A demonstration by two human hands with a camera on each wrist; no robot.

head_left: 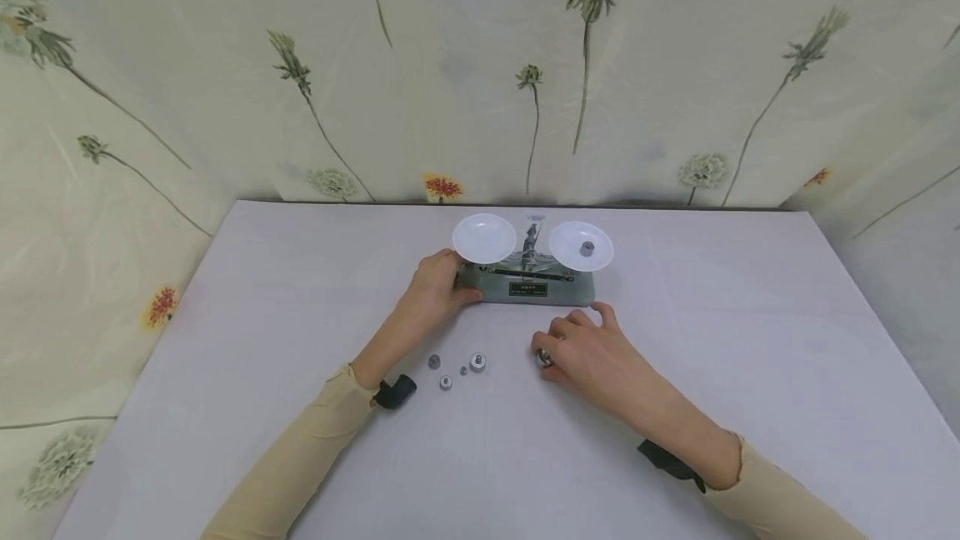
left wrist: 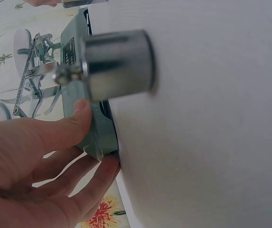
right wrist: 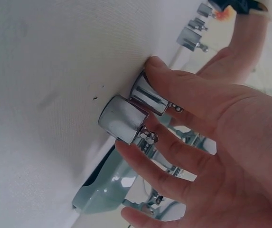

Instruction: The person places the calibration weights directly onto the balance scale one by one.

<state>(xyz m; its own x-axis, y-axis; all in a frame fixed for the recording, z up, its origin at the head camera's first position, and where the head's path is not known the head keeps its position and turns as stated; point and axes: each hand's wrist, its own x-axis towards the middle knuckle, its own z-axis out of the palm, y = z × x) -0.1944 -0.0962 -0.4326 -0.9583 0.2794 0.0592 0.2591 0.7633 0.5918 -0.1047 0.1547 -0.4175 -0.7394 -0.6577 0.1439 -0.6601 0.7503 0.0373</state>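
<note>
A grey-green balance scale (head_left: 528, 286) stands near the table's back edge. My left hand (head_left: 438, 282) grips its left end, thumb on the front of the base (left wrist: 102, 128) and fingers round the far side. One metal weight (head_left: 587, 249) sits on the right white pan (head_left: 567, 257); the left pan (head_left: 483, 238) holds nothing. In front of the scale, my right hand (head_left: 592, 352) pinches two knobbed metal weights side by side, the thumb against one weight (right wrist: 148, 95) and the fingers by the larger weight (right wrist: 121, 119). In the head view the hand mostly hides them.
Several smaller metal weights, among them a shiny one (head_left: 477, 362) and a darker one (head_left: 434, 362), stand on the white tabletop (head_left: 360, 482) between my forearms. A curtain with a flower pattern (head_left: 442, 107) hangs behind the table. Black bands (head_left: 396, 392) are on the wrists.
</note>
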